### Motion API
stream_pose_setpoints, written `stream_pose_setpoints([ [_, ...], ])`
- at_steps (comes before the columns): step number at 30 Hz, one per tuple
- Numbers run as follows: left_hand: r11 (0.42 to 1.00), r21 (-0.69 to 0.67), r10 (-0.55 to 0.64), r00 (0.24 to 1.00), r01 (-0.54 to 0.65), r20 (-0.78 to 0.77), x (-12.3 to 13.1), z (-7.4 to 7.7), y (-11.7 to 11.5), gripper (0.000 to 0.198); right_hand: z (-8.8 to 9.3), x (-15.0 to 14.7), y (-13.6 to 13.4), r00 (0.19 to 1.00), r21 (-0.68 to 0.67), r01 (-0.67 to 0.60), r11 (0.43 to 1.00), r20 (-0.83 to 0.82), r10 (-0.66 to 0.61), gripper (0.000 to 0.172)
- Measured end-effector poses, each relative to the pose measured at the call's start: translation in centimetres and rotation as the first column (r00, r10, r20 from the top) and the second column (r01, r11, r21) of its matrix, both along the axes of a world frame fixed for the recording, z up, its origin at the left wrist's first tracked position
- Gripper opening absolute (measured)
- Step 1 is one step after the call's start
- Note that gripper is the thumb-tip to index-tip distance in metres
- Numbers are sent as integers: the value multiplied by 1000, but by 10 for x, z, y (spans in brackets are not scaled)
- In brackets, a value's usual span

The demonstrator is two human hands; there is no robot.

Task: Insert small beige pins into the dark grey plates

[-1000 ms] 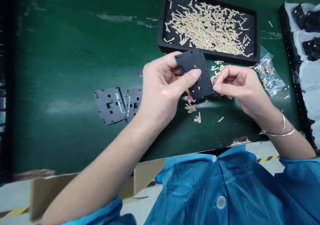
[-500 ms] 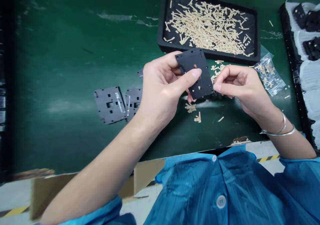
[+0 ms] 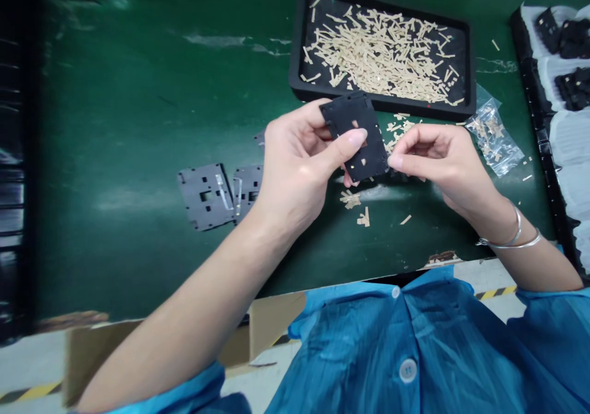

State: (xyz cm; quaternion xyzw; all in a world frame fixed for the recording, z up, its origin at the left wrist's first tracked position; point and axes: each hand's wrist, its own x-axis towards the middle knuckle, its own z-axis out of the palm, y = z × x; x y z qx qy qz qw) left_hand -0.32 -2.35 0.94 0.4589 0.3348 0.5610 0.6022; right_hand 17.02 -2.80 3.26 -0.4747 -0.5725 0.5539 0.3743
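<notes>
My left hand (image 3: 306,162) grips a thin black plastic plate (image 3: 353,116) with small cut-outs, thumb across its face and the other fingers behind it. At the plate's lower right corner, my right hand (image 3: 431,156) has thumb and forefinger pinched together; whatever sits between the tips is too small to make out. On the table to the left lie similar dark plates, one plate (image 3: 198,208) in full view and another plate (image 3: 246,183) partly hidden by my left forearm. Small beige strips (image 3: 351,199) are scattered below the held plate.
A black tray (image 3: 295,73) holding a heap of beige strips (image 3: 382,51) stands behind my hands. Right of it lies a clear plastic bag (image 3: 500,150) with small pieces inside. White-lined trays (image 3: 569,144) with black parts (image 3: 576,88) line the right edge of the green table (image 3: 115,125).
The whole view has shifted slightly. My left hand still holds the plate, and my right fingertips stay pinched at its corner.
</notes>
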Motion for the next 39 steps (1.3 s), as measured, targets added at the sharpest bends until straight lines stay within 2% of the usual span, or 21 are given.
stream_pose_setpoints([
  [8, 998, -16, -65, 997, 66, 47, -3, -4, 4, 12, -1, 0, 2, 1000, 33, 10, 999, -2, -10, 31],
  [17, 994, -62, -86, 996, 88, 23, -4, -3, 3, 13, -3, -1, 1, 999, 18, -47, 999, -16, 48, 27],
  [23, 999, -32, -33, 996, 36, 80, -3, -4, 5, 13, 0, 1, 3, 990, 1, -130, 992, -59, 130, 29],
  [30, 999, -26, -28, 997, 30, 77, -2, -3, 5, 18, 3, 3, 4, 997, -17, -46, 999, -57, 45, 25],
  [39, 998, -19, -64, 996, 66, 68, -3, -3, 6, 20, 3, 1, 2, 999, -18, -27, 999, -46, 26, 21],
])
